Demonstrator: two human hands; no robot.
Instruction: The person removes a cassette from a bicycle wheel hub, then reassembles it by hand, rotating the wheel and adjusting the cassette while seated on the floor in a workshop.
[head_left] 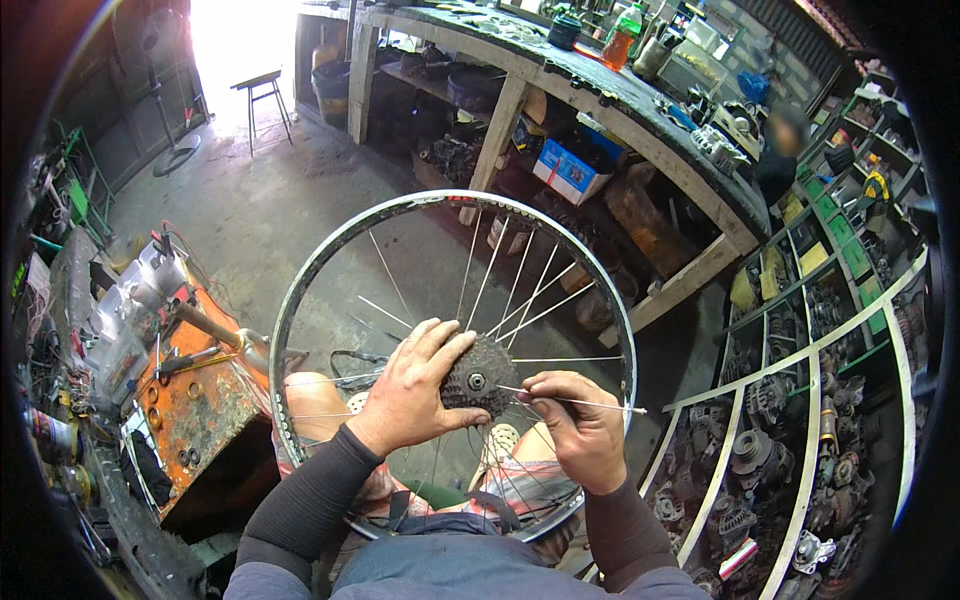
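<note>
A bicycle wheel (627, 310) with a black and silver rim lies across my lap. At its hub is a dark, greasy sprocket cassette (497, 362). My left hand (418, 385) grips the cassette's left side, fingers along the upper edge and thumb along the lower. Between thumb and fingers, my right hand (578, 418) pinches a thin metal spoke (612, 406). One end of that spoke points at the hub; the other reaches the right side of the rim. Several spokes run from hub to rim, with wide gaps at the left. Part of the hub is hidden under my left hand.
An orange, rust-stained metal box (205, 400) with tools and rings stands at the left. Ahead runs a long workbench (440, 28) carrying bottles and parts. At the right, shelves (795, 480) hold machine parts; a person (778, 165) is behind. A stool (262, 100) stands far left.
</note>
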